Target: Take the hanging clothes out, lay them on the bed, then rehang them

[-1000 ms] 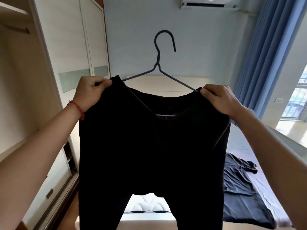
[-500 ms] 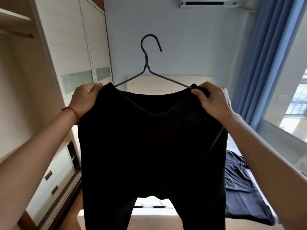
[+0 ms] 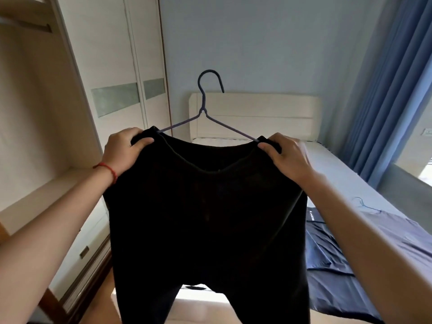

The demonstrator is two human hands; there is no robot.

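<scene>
- The wardrobe (image 3: 35,113) fills the left side; its open compartment shows a bare pale shelf and part of a rail at the top left corner, and no clothes can be seen in the part that shows. Its sliding doors (image 3: 121,66) stand farther along, and drawers below are partly cut off by the left arm.
- The bed (image 3: 364,183) runs along the right from near to far, ending at a cream headboard (image 3: 254,113); its near end is hidden behind the held garment and the right arm.
- The black trousers (image 3: 205,218) hang in the middle, held up in the air in front of the bed, waistband on top; both legs run out of the bottom edge.
- A dark blue garment (image 3: 332,265) lies flat on the bed at the right; its left part is hidden by the trousers, and the white lettering on it is too small to read.
- The left hand (image 3: 124,153) grips the left corner of the waistband with curled fingers; a red string circles that wrist.
- The right hand (image 3: 287,157) pinches the right corner the same way.
- The dark hanger (image 3: 205,113) stands upright inside the waistband; only its hook and sloping shoulders show.
- A second thin hanger (image 3: 364,205) lies on the bed farther right, faint and hard to make out.
</scene>
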